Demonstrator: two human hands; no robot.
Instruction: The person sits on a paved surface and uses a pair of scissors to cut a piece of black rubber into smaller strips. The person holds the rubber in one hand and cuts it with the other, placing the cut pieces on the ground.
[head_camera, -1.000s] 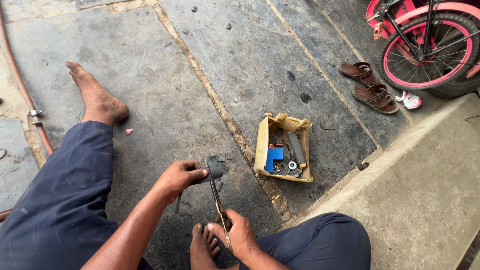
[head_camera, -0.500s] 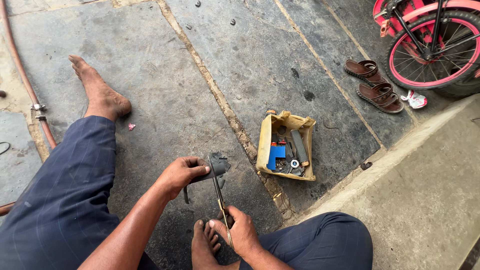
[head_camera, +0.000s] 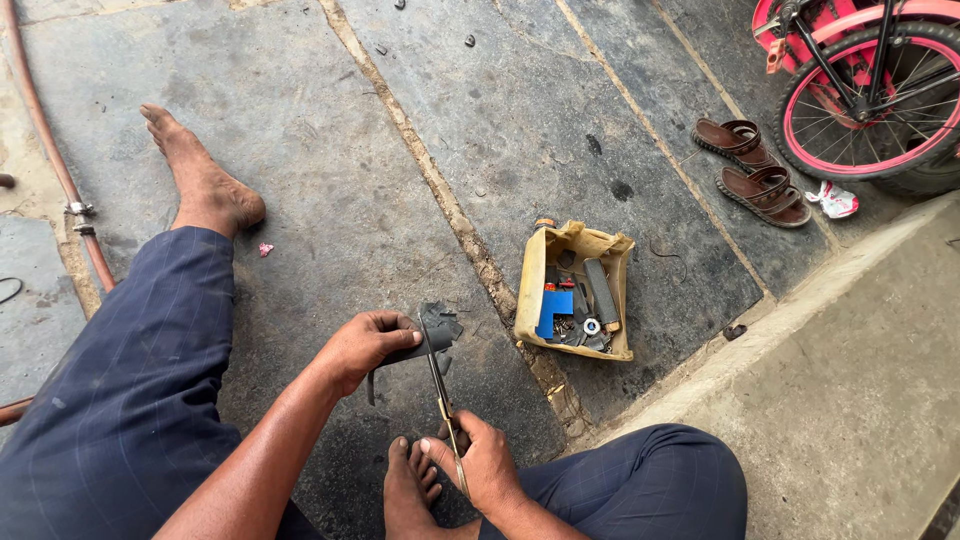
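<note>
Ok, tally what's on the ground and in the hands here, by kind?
Scissors: 1, in the right hand
Black rubber piece: 1, in the left hand
Cardboard box of small parts: 1
Brown sandals: 2
Pink bicycle: 1
Hose: 1
Total: 7

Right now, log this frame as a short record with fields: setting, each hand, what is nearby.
setting: person seated on a stone floor, barefoot
left hand: grips a piece of black rubber
right hand: works scissors, blades at the rubber
nearby: worn yellow box of small parts, right of the hands
further off: brown sandals, pink bicycle wheel, hose
</note>
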